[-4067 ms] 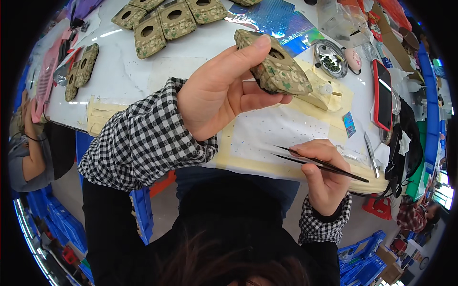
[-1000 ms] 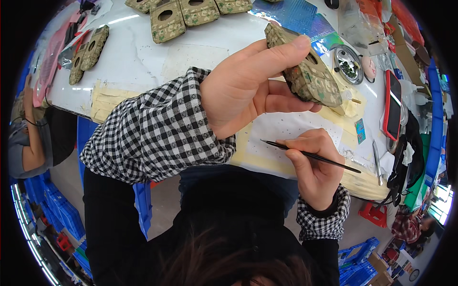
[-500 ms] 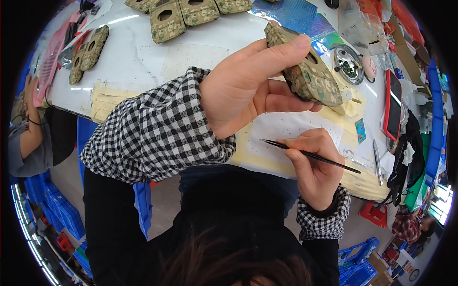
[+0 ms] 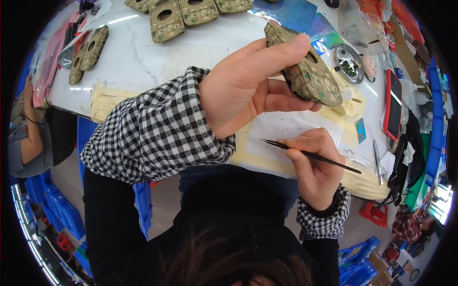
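My left hand (image 4: 257, 78) is raised above the table, thumb on top and fingers below, closed around a camouflage model tank hull (image 4: 317, 81). The hull is tilted, and a round opening shows in its top. Lower and to the right, my right hand (image 4: 317, 164) pinches slim black tweezers (image 4: 329, 162), their fine tips pointing left. Under the tips lies a white sheet (image 4: 267, 155) scattered with small dark specks. Whether the tips grip anything is too small to tell.
Several more camouflage hulls (image 4: 198, 12) lie at the far edge, and a pair (image 4: 90, 52) at far left. On the right are a round dish of dark bits (image 4: 349, 64), a red-edged phone (image 4: 393, 105) and silver tweezers (image 4: 378, 162). Another person's arm (image 4: 32, 128) is at left.
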The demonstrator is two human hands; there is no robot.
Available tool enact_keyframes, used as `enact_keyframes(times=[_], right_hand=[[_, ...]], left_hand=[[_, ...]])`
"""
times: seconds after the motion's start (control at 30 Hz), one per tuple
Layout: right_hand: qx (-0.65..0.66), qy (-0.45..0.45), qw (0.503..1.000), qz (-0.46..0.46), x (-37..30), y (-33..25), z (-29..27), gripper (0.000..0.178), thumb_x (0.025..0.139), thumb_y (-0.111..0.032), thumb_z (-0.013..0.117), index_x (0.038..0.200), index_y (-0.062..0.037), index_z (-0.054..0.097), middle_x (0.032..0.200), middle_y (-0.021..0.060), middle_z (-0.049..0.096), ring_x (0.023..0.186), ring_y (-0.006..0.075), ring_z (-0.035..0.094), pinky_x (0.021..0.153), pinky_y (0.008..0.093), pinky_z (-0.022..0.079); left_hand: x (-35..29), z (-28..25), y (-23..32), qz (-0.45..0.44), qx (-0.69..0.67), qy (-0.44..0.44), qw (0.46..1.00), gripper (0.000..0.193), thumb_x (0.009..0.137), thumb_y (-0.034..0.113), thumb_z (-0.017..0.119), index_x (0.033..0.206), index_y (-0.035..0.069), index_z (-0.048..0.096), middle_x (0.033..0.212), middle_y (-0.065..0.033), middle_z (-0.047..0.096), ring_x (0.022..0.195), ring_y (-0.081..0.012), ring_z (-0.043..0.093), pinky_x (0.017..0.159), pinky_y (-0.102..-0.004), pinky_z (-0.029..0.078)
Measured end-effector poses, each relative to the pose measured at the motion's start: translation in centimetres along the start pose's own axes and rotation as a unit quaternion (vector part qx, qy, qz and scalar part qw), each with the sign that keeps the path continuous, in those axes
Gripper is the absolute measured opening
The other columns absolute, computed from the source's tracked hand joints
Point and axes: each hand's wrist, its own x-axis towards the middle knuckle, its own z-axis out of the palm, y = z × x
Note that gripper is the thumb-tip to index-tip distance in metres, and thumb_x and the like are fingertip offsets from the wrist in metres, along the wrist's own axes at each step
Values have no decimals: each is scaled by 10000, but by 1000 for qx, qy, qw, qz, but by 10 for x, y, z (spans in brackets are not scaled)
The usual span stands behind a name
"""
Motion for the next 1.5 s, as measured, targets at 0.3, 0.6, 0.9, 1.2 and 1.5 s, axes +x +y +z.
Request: enact_keyframes(times=[0.3,0.6,0.9,1.2,1.5], right_hand=[[-3,-9,1000,-3,1,0,-1,158,702,-47,764,833,-20,679,759,64,637,713,203,553,653,298,445],[2,-6,1000,1,0,-1,0,153,702,-37,761,829,-15,679,753,71,633,708,204,554,649,297,445],[-3,-7,1000,1,1,0,0,150,698,-28,758,825,-17,680,749,65,634,712,205,556,650,302,445],[-2,-8,1000,1,1,-1,-1,151,699,-27,757,829,-17,680,756,66,637,710,203,556,640,295,447],[-4,-7,1000,-3,1,1,0,149,701,-31,757,827,-18,678,757,64,638,705,204,556,646,298,447]], left_hand=[[0,0,0,3,-3,-1,1000,489,919,425,545,1169,6,517,1070,-115,627,883,-191,658,799,-251,549],[0,0,0,1,-9,-3,1000,484,921,423,542,1167,6,520,1072,-114,626,886,-191,657,803,-251,550],[0,0,0,1,-10,-8,1000,480,927,420,533,1165,3,525,1070,-109,629,895,-189,659,802,-247,553],[0,0,-1,1,-4,-2,1000,492,923,420,541,1184,4,505,1090,-115,617,900,-196,657,802,-246,554],[0,1,0,-2,-7,-1,1000,489,925,421,536,1179,4,505,1078,-110,619,882,-193,660,786,-236,556]])
